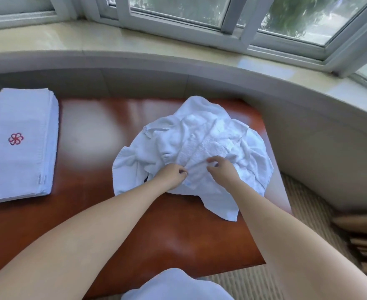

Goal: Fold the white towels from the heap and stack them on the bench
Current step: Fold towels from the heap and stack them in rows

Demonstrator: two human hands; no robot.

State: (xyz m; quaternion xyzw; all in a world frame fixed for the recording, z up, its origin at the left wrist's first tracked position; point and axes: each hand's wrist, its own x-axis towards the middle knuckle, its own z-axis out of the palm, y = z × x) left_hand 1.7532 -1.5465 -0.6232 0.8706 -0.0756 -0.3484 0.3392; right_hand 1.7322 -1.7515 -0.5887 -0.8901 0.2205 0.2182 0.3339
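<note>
White terry cloth is lying crumpled in a heap (199, 148) at about two o'clock on the red-brown bench (91, 213), and both hands are working at its near edge. The left hand (171, 176) is curling its fingers and pinching a fold of the topmost towel (202, 152); the right hand (221, 169) is doing the same just beside it, thumb and fingers closing on the same strip of cloth. Gripping so close together along one hem is probably meant to find an edge and lift this towel free of the others beneath. Over at nine o'clock, well apart from the heap, a stack of folded towels (22, 148) is sitting square on the bench, the top one showing a red flower emblem (16, 139); keeping it clear likely leaves the middle free for folding. No container is holding anything; the bench alone is carrying both piles.
</note>
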